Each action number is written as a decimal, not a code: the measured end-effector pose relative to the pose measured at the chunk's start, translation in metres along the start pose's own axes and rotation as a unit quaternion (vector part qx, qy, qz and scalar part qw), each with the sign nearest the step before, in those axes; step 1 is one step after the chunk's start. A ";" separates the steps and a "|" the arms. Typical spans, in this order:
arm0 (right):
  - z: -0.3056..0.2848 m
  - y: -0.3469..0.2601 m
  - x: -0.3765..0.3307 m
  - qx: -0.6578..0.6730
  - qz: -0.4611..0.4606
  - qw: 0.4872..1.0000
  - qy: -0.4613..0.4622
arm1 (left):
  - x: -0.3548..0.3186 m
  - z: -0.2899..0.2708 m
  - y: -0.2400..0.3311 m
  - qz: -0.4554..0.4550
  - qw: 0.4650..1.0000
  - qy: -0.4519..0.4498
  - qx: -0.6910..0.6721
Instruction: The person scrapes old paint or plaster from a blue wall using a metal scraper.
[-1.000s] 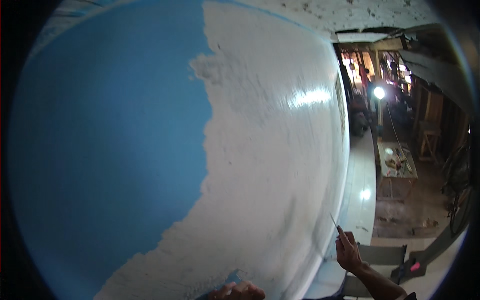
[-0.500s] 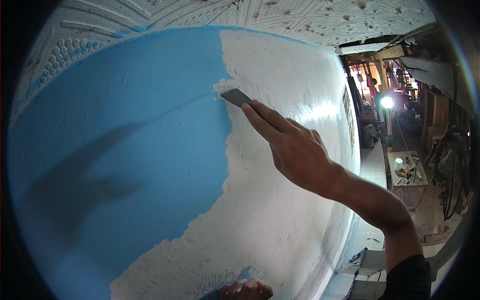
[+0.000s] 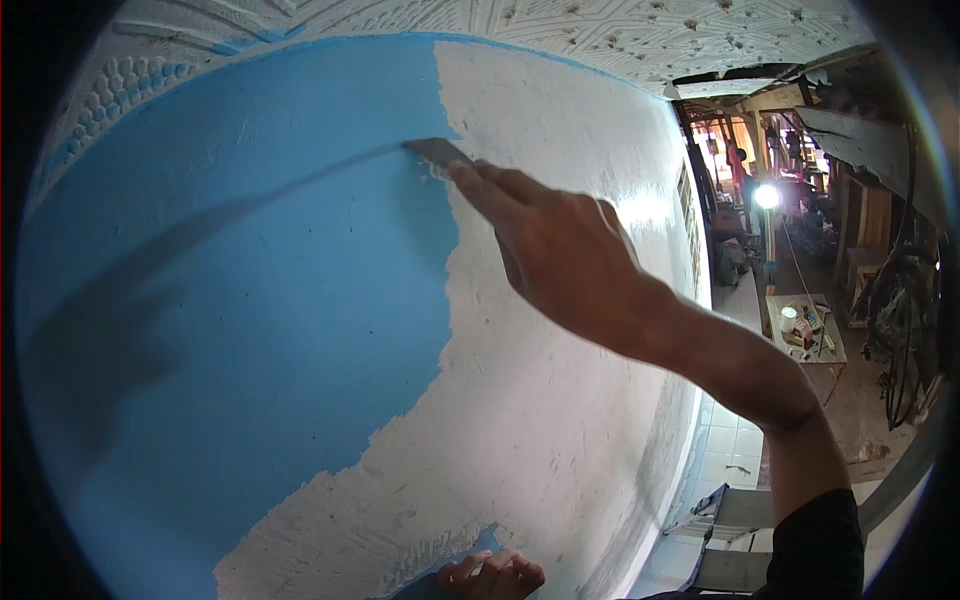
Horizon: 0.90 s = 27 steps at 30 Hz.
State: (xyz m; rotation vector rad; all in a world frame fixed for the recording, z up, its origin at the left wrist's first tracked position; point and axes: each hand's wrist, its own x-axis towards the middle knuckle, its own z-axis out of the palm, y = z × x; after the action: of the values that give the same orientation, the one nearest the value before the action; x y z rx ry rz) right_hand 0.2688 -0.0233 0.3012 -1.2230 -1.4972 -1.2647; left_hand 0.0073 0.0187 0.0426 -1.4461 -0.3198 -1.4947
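My right hand (image 3: 560,250) is raised and grips a flat metal scraper (image 3: 436,152), pressing its blade against the wall at the border between the blue paint (image 3: 250,300) and the white plaster (image 3: 560,440). The blade tip sits high on the wall, just under the patterned ceiling (image 3: 560,30). My left hand (image 3: 492,577) shows at the bottom edge with fingers curled on something blue; what it holds is cut off by the frame. A shadow of arm and tool falls across the blue area.
To the right a corridor runs back to a bright lamp (image 3: 767,196). A small table (image 3: 806,330) with cans and tools stands on the tiled floor. A stepladder top (image 3: 735,540) is below my right arm. Cables hang at far right.
My right hand rose from low right with the scraper up to the wall's paint border, then slid the blade a little further left. My view tilted upward. The left hand stayed at the bottom edge.
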 end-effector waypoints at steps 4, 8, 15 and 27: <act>-0.003 0.004 0.006 -0.004 0.026 1.000 -0.005 | -0.002 -0.003 0.004 -0.006 1.000 -0.001 -0.003; -0.008 0.003 0.008 0.024 0.019 1.000 -0.004 | -0.005 -0.007 0.008 -0.012 1.000 -0.001 0.000; -0.010 0.002 0.009 -0.007 0.015 1.000 0.001 | -0.007 -0.015 0.008 -0.022 1.000 -0.009 -0.008; -0.003 0.025 0.000 -0.032 -0.001 0.999 0.024 | -0.015 -0.021 0.022 -0.045 0.998 -0.023 -0.040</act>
State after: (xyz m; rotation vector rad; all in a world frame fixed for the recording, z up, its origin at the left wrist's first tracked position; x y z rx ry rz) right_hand 0.2934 -0.0255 0.3065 -1.2222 -1.4342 -1.3436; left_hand 0.0085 -0.0005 0.0153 -1.5481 -0.3598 -1.5635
